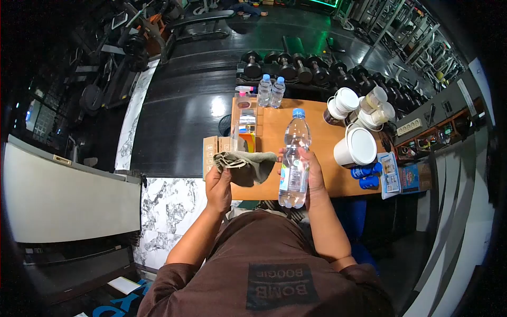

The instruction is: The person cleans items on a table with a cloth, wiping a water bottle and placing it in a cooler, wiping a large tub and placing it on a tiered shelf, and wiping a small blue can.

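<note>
A grey-green cloth (245,168) hangs folded from my left hand (218,186), whose fingers pinch its left end. My right hand (313,171) is wrapped round the middle of a clear plastic bottle (293,182) with a blue cap, held upright in front of me. The cloth's right end comes close to the bottle, just left of it. Both are above the near part of an orange-brown table (322,145). Part of my right hand shows through and behind the bottle.
Two water bottles (264,91) stand at the table's far left corner. White tubs (355,147) and jars (376,99) are on the right side, near blue containers (369,182). Cardboard boxes (210,150) sit at the left edge. Dumbbells (301,68) line a rack beyond.
</note>
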A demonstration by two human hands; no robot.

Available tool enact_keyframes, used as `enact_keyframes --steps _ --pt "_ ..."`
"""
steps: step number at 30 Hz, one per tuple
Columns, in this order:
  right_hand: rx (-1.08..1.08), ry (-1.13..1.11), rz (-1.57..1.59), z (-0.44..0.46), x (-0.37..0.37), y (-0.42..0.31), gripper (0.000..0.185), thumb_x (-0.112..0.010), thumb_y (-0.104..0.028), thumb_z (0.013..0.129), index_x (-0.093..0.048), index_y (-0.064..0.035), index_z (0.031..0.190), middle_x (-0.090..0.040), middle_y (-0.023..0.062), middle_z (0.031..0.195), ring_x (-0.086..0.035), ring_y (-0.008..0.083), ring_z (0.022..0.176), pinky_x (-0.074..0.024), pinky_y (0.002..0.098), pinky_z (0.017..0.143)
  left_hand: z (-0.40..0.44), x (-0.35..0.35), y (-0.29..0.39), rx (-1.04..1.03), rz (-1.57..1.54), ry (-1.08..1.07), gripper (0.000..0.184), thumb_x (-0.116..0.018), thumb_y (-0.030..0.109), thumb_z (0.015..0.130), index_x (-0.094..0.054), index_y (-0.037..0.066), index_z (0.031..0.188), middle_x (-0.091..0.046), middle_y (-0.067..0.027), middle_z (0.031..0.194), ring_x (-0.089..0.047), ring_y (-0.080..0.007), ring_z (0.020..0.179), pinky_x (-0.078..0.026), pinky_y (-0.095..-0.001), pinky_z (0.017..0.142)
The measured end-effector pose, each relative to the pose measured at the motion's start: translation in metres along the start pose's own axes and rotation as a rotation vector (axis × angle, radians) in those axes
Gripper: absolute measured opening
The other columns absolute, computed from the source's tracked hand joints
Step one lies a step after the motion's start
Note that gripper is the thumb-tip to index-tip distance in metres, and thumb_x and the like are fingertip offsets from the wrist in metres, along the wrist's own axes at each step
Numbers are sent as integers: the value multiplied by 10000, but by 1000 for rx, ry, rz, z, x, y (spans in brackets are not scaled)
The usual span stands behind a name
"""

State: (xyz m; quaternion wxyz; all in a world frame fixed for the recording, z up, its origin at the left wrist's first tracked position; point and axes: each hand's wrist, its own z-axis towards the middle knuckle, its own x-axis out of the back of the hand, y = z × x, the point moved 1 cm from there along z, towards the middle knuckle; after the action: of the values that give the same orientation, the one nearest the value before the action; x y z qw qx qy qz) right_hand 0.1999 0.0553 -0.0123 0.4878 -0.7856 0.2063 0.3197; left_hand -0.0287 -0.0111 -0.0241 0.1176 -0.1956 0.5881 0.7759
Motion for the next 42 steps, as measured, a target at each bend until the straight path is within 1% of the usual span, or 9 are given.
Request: enact_keyframes --steps 13,18,23,26,28,32,34,36,42 --pt "-154 -290 22 -6 3 8 570 -427 -476 1052 -563 -8 1348 -673 180 1198 -657 386 1182 -611 582 868 47 14 -21 77 -17 159 364 -506 289 1110 -555 12 1340 -652 -119 1292 -636 -217 1188 -490 -390 1046" --pt "-228 -362 12 -13 -10 16 574 -409 -468 1064 -580 27 1299 -680 199 1128 -733 294 915 -651 428 675 74 -21 -9 -48 111 -14 376 -525 267 1103 -595 1 1360 -675 -68 1247 -590 -135 1140 -446 -311 1026" --pt "-248 -270 -10 -15 -14 21 568 -452 -506 1052 -622 8 1222 -718 176 1002 -743 302 790 -646 429 651 77 -44 -11 -167 525 -276 426 -556 7 1015 -533 12 1439 -402 -229 1624 -521 -300 1411 -422 -359 1101" --pt "-216 -231 -28 -15 -10 22 555 -473 -513 1044 -633 -9 1215 -727 164 1001 -743 304 785 -646 434 648 64 -51 2 -136 574 -302 464 -559 -22 984 -551 53 1442 -443 -219 1598 -524 -322 1410 -426 -352 1094" --pt "-113 -227 -2 -14 -8 28 487 -426 -423 1073 -499 -69 1400 -698 174 1071 -732 291 786 -644 421 651 57 -49 0 -139 563 -306 460 -562 -39 962 -566 51 1413 -485 -214 1565 -527 -362 1405 -432 -362 1086" --pt "-76 -268 -11 -12 -5 31 482 -419 -424 1076 -416 -152 1473 -682 147 1031 -730 284 788 -640 426 631 53 -47 4 -260 632 -353 300 -543 5 1003 -604 14 1297 -613 -186 1425 -626 -286 1271 -473 -362 1046" --pt "-125 -267 -31 -12 -1 33 480 -448 -426 1071 -399 -179 1479 -675 146 1041 -732 283 792 -637 425 624 61 -37 4 79 343 -131 253 -502 111 1076 -609 6 1280 -675 -141 1313 -652 -224 1195 -494 -357 1025" --pt "-166 -263 -32 -11 -1 35 488 -429 -460 1077 -559 -58 1322 -706 161 1012 -741 306 829 -645 439 656 74 -50 13 111 -195 104 317 -497 255 1113 -601 13 1288 -707 -100 1175 -688 -168 1022 -544 -316 905" --pt "-177 -259 -25 -7 2 40 456 -456 -449 1065 -525 -99 1348 -701 144 1008 -737 290 802 -639 427 636 60 -48 -1 67 491 -97 345 -532 35 1009 -610 -27 1339 -695 -108 1241 -664 -172 1097 -506 -310 975"
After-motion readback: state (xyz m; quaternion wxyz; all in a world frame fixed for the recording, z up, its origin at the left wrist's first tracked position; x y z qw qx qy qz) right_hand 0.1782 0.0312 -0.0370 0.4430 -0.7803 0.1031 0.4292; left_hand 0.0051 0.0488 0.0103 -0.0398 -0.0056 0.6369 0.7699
